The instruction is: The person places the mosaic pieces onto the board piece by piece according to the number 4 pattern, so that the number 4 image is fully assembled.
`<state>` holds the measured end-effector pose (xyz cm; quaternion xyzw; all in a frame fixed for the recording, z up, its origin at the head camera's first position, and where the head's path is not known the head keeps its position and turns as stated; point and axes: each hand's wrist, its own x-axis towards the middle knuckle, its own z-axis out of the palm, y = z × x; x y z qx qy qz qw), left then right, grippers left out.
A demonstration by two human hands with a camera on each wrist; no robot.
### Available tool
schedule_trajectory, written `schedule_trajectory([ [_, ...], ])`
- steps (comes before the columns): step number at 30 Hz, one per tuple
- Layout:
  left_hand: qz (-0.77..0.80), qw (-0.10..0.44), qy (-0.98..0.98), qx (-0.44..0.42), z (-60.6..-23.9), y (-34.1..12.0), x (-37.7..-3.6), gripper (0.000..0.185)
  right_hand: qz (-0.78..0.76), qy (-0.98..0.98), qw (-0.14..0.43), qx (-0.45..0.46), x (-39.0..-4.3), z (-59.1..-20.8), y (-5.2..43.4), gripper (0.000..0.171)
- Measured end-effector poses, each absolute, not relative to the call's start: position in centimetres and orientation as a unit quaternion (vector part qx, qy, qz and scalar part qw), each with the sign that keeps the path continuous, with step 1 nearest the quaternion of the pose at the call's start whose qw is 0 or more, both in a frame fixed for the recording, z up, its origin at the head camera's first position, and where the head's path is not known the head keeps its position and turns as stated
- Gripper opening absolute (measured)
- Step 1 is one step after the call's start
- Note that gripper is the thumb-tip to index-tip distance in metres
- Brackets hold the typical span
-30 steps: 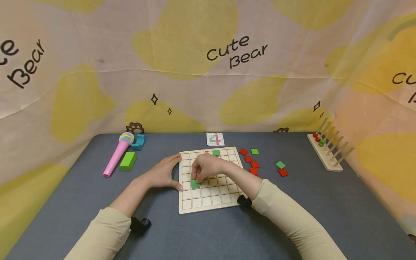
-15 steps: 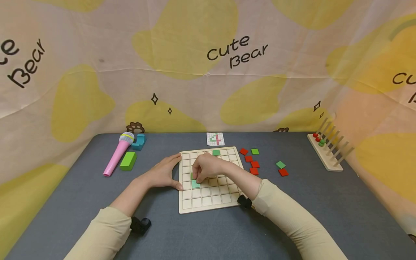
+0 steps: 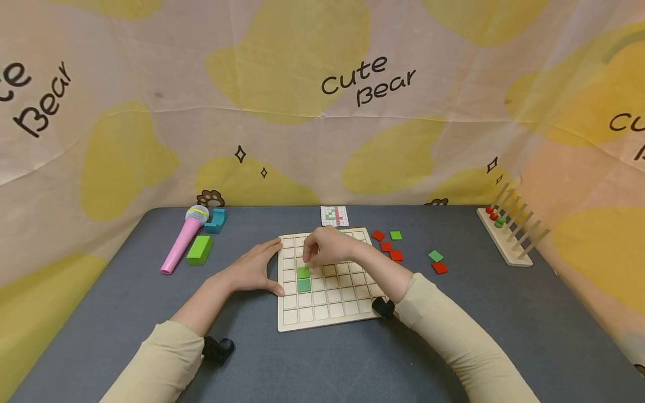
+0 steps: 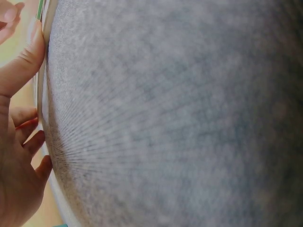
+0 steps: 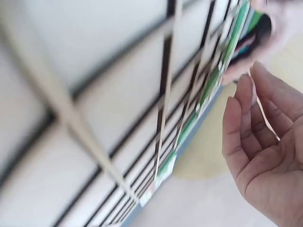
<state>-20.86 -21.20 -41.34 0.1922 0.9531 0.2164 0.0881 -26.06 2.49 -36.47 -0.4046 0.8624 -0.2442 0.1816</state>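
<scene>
A pale wooden grid board lies on the dark table. My left hand rests along its left side, fingertips near the far left corner and thumb on the edge; the left wrist view also shows the thumb against this edge. Two green square tiles sit one above the other in the grid, a light one and a darker one. Just above them my right hand is raised over the board, fingers loosely bent. Nothing shows between its fingertips in the right wrist view.
Several red tiles and a green tile lie right of the board, another green and red one farther right. Behind is a pattern card. A toy microphone, green block, teal block and peg rack stand around.
My right hand has lifted off the darker green tile and moved away toward the board's far side, uncovering both tiles and now hiding the far green one. The left hand has stayed put.
</scene>
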Motion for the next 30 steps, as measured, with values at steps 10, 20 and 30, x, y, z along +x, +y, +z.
schedule_trajectory([
  [10, 0.207, 0.087, 0.954, 0.2, -41.1, -21.0, -20.9, 0.119, -0.294, 0.895, 0.14, -0.304, -29.8, -35.0, 9.3, 0.019],
  [20, 0.205, 0.091, 0.955, 0.194, -41.2, -21.1, -20.9, 0.119, -0.343, 0.901, 0.126, -0.233, -32.2, -34.5, 17.3, 0.029],
  [30, 0.204, 0.087, 0.956, 0.194, -41.6, -21.4, -21.0, 0.119, -0.351, 0.893, 0.162, -0.229, -33.1, -36.1, 21.8, 0.033],
])
